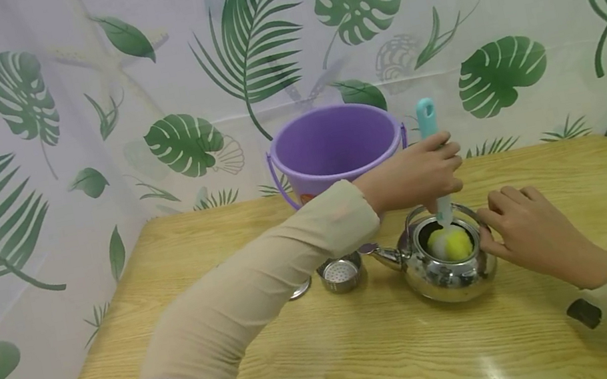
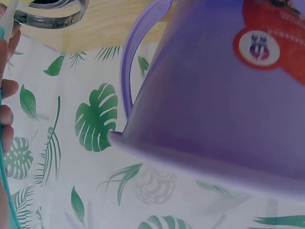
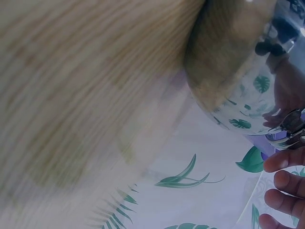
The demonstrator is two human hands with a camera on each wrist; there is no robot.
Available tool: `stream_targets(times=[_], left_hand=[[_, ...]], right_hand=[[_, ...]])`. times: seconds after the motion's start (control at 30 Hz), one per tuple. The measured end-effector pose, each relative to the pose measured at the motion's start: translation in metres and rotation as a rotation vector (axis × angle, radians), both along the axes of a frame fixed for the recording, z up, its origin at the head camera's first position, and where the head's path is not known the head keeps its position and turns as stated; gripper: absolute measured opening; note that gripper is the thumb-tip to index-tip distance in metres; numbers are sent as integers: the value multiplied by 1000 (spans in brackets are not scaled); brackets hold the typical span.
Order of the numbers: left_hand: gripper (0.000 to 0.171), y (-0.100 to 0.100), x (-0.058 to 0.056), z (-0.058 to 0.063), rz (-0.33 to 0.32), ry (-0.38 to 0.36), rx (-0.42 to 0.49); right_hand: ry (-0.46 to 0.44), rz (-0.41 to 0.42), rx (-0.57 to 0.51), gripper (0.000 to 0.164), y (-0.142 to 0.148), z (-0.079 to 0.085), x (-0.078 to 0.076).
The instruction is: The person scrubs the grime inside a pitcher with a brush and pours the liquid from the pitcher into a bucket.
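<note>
My left hand (image 1: pixel 417 174) grips the light-blue handle (image 1: pixel 427 117) of a sponge brush, held upright over a shiny metal teapot (image 1: pixel 450 282). The brush's yellow and white sponge head (image 1: pixel 455 245) sits inside the teapot's round mouth. With thumb and fingers, my right hand (image 1: pixel 531 237) holds the teapot's handle at its right end, beside the rim. In the right wrist view, fingertips (image 3: pixel 286 191) show close to the handle joint (image 3: pixel 293 124). The left wrist view catches only some fingers (image 2: pixel 6 117) along the brush handle at its left edge.
Behind the left forearm stands a purple bucket (image 1: pixel 308 182) with its handle hanging down. A small metal strainer (image 1: pixel 341 275) lies left of the teapot's spout, and a round metal piece (image 1: pixel 300 290) is partly hidden by the sleeve. A leaf-patterned sheet (image 1: pixel 163 51) hangs behind the wooden table (image 1: pixel 335 367).
</note>
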State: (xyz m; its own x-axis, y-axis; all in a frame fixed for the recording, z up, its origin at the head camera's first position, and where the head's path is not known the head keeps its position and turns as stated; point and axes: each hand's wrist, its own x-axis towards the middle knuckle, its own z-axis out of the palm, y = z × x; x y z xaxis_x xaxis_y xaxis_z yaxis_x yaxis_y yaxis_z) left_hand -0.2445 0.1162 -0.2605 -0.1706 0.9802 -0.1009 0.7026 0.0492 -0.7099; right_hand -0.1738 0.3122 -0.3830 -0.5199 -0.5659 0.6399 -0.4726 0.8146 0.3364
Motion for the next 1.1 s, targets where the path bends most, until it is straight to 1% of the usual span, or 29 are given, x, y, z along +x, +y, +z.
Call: stream_targets(times=[0.17,0.27,0.37,0.43,0.47,0.5,0.6,0.63,0.7,0.77,0.93,1.1], left_hand=[[39,1,2,4,-31,46,-40],[35,3,5,5,-50,72,-63],[28,5,8,6,-74,119,-82],[21,5,10,5,-95,161,-81],[20,5,11,4,-103,181,-76],[23,4,12,4,-110,208,-66],[39,3,14,1,-121,260,-22],[43,2,15,0,-119,277,-5],[44,1,16,-2,-110,305,22],[45,-1,15,-3,-97,316,46],[45,-5,15,-8,-41,341,87],[43,-8,19,-14,21,356,108]], right_hand=[[-6,-3,1,52,0,0,0],[-1,-1,3,50,0,-1,0],[6,2,5,48,0,-1,0],[8,4,6,48,0,-1,0],[8,5,6,48,0,-1,0],[7,7,5,48,0,-1,0],[6,8,2,48,0,-1,0],[6,8,0,47,0,0,0],[8,11,-4,46,0,0,0],[11,15,-6,46,0,0,0],[25,21,-8,46,0,0,1],[40,23,-10,46,0,0,0]])
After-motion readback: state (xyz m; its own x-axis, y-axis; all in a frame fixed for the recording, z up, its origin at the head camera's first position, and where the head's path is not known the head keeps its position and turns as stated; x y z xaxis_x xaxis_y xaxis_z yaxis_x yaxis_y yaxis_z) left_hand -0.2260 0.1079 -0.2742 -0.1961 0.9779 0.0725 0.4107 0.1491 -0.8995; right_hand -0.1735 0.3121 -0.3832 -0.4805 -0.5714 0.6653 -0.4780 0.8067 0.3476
